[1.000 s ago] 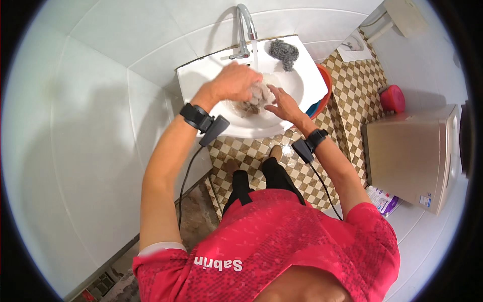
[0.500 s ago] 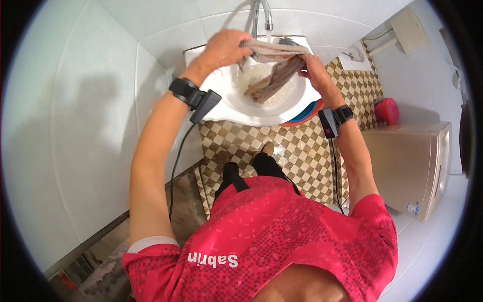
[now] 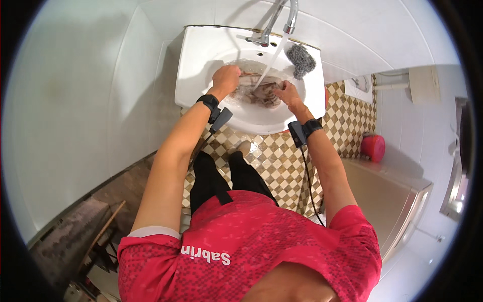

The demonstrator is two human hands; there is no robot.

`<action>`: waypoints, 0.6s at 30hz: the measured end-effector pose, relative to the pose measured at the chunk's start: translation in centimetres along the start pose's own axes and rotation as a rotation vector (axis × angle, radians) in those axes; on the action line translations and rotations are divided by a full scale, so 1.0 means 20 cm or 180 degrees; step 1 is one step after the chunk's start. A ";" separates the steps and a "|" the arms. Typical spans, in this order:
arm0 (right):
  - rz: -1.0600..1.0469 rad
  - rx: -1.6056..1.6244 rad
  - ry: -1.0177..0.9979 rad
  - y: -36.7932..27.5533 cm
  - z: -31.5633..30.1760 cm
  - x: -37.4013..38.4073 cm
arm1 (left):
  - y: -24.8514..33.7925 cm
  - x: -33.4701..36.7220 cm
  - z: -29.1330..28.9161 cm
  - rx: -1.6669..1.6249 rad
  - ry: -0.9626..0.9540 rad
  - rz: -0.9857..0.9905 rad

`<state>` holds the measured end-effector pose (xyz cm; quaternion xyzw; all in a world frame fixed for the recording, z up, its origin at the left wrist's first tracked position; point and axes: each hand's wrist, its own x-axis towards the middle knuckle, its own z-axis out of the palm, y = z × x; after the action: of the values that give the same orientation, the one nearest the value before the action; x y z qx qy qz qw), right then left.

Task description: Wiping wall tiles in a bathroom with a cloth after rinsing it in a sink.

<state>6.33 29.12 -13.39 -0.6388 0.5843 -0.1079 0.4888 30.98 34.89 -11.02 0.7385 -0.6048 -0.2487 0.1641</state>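
Observation:
A wet, pale brownish cloth (image 3: 262, 96) lies bunched in the water of the white washbasin (image 3: 197, 55). My left hand (image 3: 226, 79) is closed on the cloth's left end, low in the bowl. At the right end, my right hand (image 3: 289, 94) pinches another part of it. Water runs from the chrome tap (image 3: 290, 24) in a slanting stream onto the cloth between my hands. Part of the cloth is under cloudy water, so its full shape is hidden.
A grey, curly scrubbing pad (image 3: 302, 60) rests on the basin's back right corner. Tiled wall rises close behind and to the left. A red bucket (image 3: 373, 147) and a beige appliance (image 3: 377, 196) stand to the right on the checkered floor (image 3: 282, 166).
Both hands have lowered the cloth from above the basin into the water. The stretched cloth is now bunched under the stream. The view has shifted, showing more of the tap and grey pad.

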 end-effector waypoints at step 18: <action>-0.0901 -0.0969 0.0413 -0.48 -0.18 -0.35 | 0.03 -0.29 -0.12 -0.0744 -0.0472 0.0345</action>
<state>7.86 31.79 -1.40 -0.7726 0.5285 -0.1268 0.3280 31.05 40.26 -7.67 0.6602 -0.6212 -0.3622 0.2171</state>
